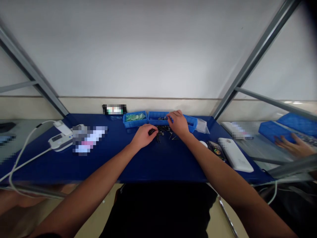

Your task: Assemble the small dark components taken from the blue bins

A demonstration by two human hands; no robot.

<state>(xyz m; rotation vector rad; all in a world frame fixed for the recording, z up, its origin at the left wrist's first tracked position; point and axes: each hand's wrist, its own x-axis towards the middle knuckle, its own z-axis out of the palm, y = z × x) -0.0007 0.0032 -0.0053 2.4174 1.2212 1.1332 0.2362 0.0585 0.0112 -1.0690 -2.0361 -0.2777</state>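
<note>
Probably light and stiff, the dark pieces look like thin metal parts, hard enough to bear a firm pinch without much risk of crushing. Their smooth shine suggests that they could slip or roll between bare fingertips, and because they lie tangled, lifting one may well drag a neighbour along. The best hold is likely across the middle of a shank, thumb against forefinger, picked from the edge of the heap.

As for looks, they are slender and nearly black, with paler silvery glints where some ends catch the light; their exact shape is too small to make out. They lie in a loose, crisscrossed heap on the blue table, just on the near side of the middle blue bin, and a few similar bits rest inside that bin.

The left hand, to the near left of the middle blue bin, is curled with thumb and forefinger closed on some of the dark pieces at the heap's edge. The right hand arches over the bin's right end, fingers bent down; whether anything is pinched there, I cannot tell. Left of the middle blue bin stands a smaller blue bin of green packets; to its right lies a clear bag.
</note>
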